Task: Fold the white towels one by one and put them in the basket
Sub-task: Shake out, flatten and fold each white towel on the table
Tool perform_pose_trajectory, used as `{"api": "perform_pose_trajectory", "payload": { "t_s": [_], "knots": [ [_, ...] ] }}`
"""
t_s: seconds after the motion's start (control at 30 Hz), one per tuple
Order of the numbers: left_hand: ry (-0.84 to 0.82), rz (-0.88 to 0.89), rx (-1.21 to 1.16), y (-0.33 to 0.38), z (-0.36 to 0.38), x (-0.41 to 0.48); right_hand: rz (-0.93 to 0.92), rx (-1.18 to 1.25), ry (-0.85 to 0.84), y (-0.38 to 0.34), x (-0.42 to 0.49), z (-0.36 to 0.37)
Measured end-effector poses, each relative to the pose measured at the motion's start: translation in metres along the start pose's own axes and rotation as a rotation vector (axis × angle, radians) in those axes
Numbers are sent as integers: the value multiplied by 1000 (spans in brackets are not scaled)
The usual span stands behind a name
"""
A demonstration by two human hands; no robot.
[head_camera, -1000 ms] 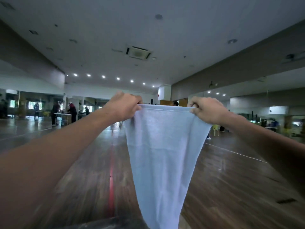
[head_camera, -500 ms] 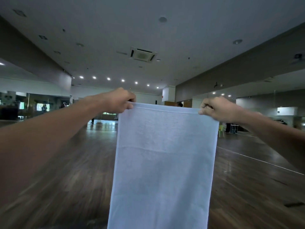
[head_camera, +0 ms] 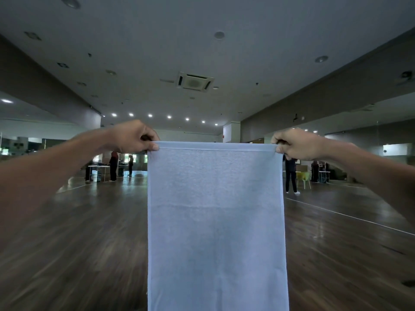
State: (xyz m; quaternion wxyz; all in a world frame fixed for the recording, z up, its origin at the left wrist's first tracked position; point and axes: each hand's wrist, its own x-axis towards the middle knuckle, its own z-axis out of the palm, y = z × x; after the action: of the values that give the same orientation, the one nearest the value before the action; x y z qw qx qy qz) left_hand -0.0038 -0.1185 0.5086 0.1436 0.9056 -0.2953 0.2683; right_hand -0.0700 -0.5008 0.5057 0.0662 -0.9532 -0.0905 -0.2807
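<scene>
At the far left a bare forearm comes in from the edge of the view and rises toward the middle, and at its end the left hand [head_camera: 131,136] is closed on the upper left corner of the white towel [head_camera: 215,221], with the thumb and the fingers pinching the hem. Behind this arm, far away in the hall, some people stand beside a white bench [head_camera: 98,168] on the dark wooden floor [head_camera: 89,254]; they are small and dim, so what lies on the bench cannot be told. In the middle the towel hangs straight down in the air, spread flat and open, with its upper hem pulled tight and almost level between the two hands. A faint horizontal crease crosses the cloth below the hem, and the lower end of the towel goes out of the view at the bottom, so where it ends cannot be seen. Above it, on the grey ceiling, there is a square air-conditioning vent [head_camera: 195,81] and a row of small lamps. To the right the right hand [head_camera: 296,144] is closed on the upper right corner of the towel in the same pinching way, and its forearm goes out at the right edge. Behind it a yellow-green chair [head_camera: 303,178] stands on the floor near a person in dark clothes.
</scene>
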Motion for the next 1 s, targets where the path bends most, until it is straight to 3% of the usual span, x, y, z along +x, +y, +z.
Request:
{"api": "perform_pose_trajectory", "payload": {
  "t_s": [0.6, 1.0],
  "knots": [
    [230, -211, 220, 11, -109, -84, -241, 165, 150, -73, 20, -41],
    [131, -256, 272, -5, -124, -84, -297, 213, 114, -81, 48, -26]
  ]
}}
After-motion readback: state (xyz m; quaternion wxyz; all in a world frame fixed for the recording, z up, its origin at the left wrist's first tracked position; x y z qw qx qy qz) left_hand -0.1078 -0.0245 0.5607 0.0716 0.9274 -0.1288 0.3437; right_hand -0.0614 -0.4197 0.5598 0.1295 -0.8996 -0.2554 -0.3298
